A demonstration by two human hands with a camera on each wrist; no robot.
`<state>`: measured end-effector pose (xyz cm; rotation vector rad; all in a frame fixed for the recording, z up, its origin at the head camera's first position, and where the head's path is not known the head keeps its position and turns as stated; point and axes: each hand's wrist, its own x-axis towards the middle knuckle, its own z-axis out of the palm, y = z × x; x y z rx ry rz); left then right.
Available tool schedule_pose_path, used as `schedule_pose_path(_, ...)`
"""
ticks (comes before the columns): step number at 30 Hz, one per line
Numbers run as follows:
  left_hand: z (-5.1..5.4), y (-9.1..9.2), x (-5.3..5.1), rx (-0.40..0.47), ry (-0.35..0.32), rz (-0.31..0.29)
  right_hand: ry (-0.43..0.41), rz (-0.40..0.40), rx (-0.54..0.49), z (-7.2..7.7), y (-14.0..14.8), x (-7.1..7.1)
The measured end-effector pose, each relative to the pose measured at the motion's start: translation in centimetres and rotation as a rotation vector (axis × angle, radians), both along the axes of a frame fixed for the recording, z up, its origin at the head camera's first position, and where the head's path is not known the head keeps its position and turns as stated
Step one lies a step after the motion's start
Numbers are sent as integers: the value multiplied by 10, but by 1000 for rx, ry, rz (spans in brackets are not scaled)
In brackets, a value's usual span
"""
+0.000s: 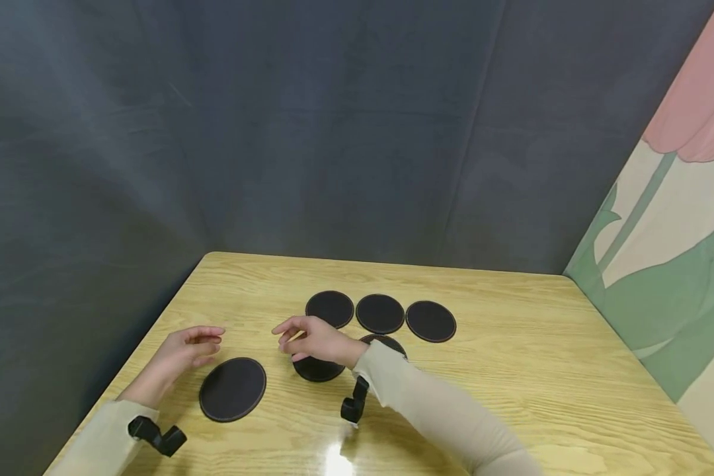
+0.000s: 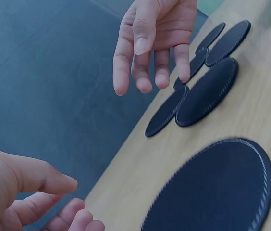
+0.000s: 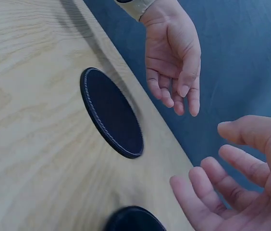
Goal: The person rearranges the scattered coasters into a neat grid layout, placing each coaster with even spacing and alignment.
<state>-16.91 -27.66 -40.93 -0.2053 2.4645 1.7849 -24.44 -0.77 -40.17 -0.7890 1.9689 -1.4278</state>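
Several round black coasters with stitched edges lie flat on the wooden table. One coaster [image 1: 233,389] sits apart at the left, and my left hand [image 1: 181,354] hovers beside it with loosely bent fingers, holding nothing. My right hand [image 1: 318,342] is in the air over another coaster [image 1: 318,370], partly covering it; its fingers are relaxed and nothing is between them. Behind that hand, a row of three coasters runs across: a left one [image 1: 330,308], a middle one [image 1: 380,313] and a right one [image 1: 431,321]. My right sleeve partly hides one more coaster [image 1: 387,342].
The light wooden table [image 1: 541,370] reaches back to a dark grey-blue curtain [image 1: 345,132], which also hangs along the left side. At the right stands a panel with a painted tulip [image 1: 678,264]. Black camera straps [image 1: 356,402] sit on both wrists.
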Motion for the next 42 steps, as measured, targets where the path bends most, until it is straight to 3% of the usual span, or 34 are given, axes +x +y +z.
schedule_pose_path(8, -14, -9, 10, -28, -77, 56, -37, -16, 92, -17, -16, 9)
schedule_pose_path(17, -17, -16, 17, -63, -145, 43, -99, -44, 85, -25, -24, 18)
schedule_pose_path(29, -19, -16, 23, -81, -172, 20, -123, -28, 83, -24, -28, 25)
schedule_pose_path(36, -18, -9, 27, -70, -192, -3, -196, -18, 33, -25, -29, 29)
schedule_pose_path(42, -19, -5, 27, -77, -195, 9, -239, -57, 2, -29, -33, 30)
